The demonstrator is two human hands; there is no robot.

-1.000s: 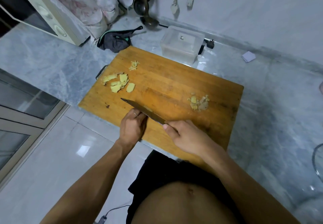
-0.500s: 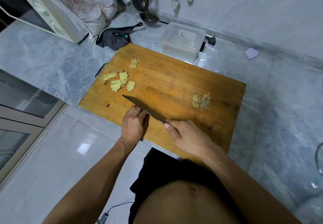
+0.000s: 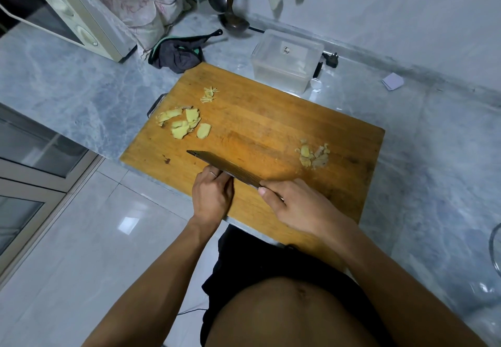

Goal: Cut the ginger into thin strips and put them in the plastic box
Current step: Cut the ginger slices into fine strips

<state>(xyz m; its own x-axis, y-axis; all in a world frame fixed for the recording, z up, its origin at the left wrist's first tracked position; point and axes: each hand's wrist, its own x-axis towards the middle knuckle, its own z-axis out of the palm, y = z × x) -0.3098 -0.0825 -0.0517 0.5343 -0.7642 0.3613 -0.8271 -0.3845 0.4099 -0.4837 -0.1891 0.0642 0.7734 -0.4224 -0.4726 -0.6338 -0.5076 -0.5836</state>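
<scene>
A wooden cutting board [image 3: 271, 129] lies on the grey marble tabletop [image 3: 81, 83], its near edge overhanging toward the person. The right hand [image 3: 295, 205] is wrapped round the handle of a cleaver [image 3: 225, 169], thumb laid along the handle toward the blade; the blade runs diagonally up and to the left across the near part of the board. The left hand [image 3: 212, 195] sits just beside the blade on its near side, fingers curled with the knuckles touching the flat of the steel; whatever lies under those fingers is hidden, so I cannot tell whether they pin a piece of ginger. The two hands are close together, with only the blade's heel between them.

The ginger lies in three lots, all beyond the hands. A cluster of pale yellow ginger slices [image 3: 184, 124] sits near the board's left edge, up and to the left of the knife tip and apart from the left hand. A small heap of thin ginger strips [image 3: 209, 95] lies farther back, near the far left corner. A pile of brownish ginger trimmings [image 3: 314, 154] rests on the right half, beyond the right hand.

The clear plastic box [image 3: 287, 59] stands on the tabletop just past the board's far edge, well apart from both hands. A dark cloth [image 3: 179, 55] lies to its left and a ladle [image 3: 230, 18] leans behind it
</scene>
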